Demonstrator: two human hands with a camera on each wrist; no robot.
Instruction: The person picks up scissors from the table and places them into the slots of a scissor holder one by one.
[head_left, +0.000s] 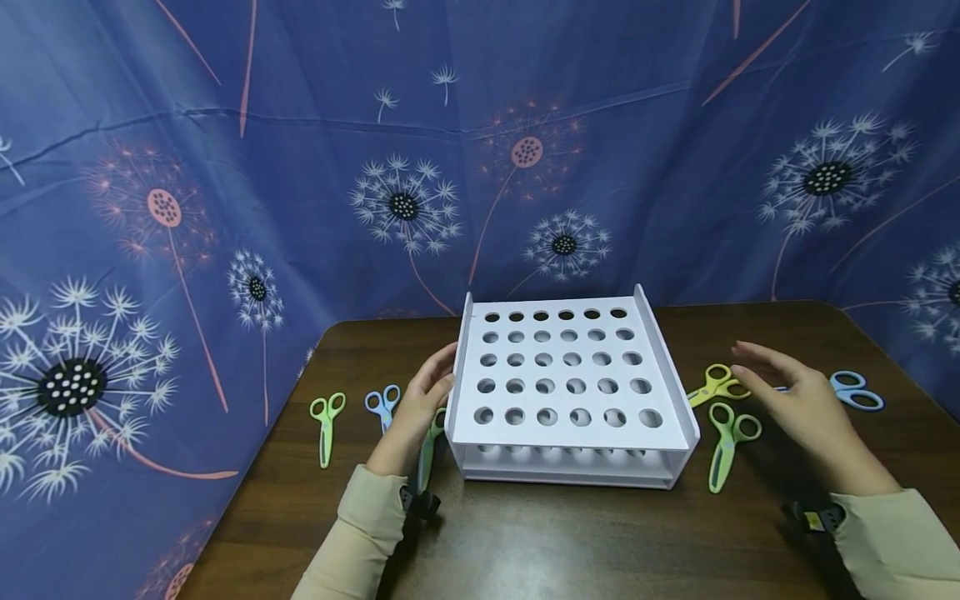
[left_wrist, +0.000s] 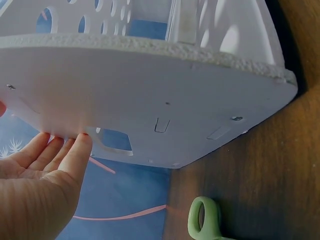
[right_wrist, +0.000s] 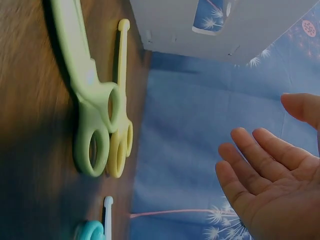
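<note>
A white rack [head_left: 558,372] with rows of round holes in its top stands on the table. My left hand [head_left: 415,407] is at its left side; in the left wrist view the nearly straight fingers [left_wrist: 65,155] touch the outer side panel [left_wrist: 125,90] beside a rectangular cutout. My right hand [head_left: 806,412] hovers apart from the rack's right side, fingers spread and relaxed, with nothing in it. Below it lie yellow scissors [head_left: 705,392] and green scissors [head_left: 722,458], also plain in the right wrist view. Blue scissors [head_left: 842,391] are partly hidden behind that hand.
Left of the rack lie green scissors [head_left: 326,442], blue scissors [head_left: 383,408] and another green pair [head_left: 426,460], partly covered by the left hand. A blue dandelion-print cloth [head_left: 315,208] hangs behind the brown wooden table [head_left: 555,542].
</note>
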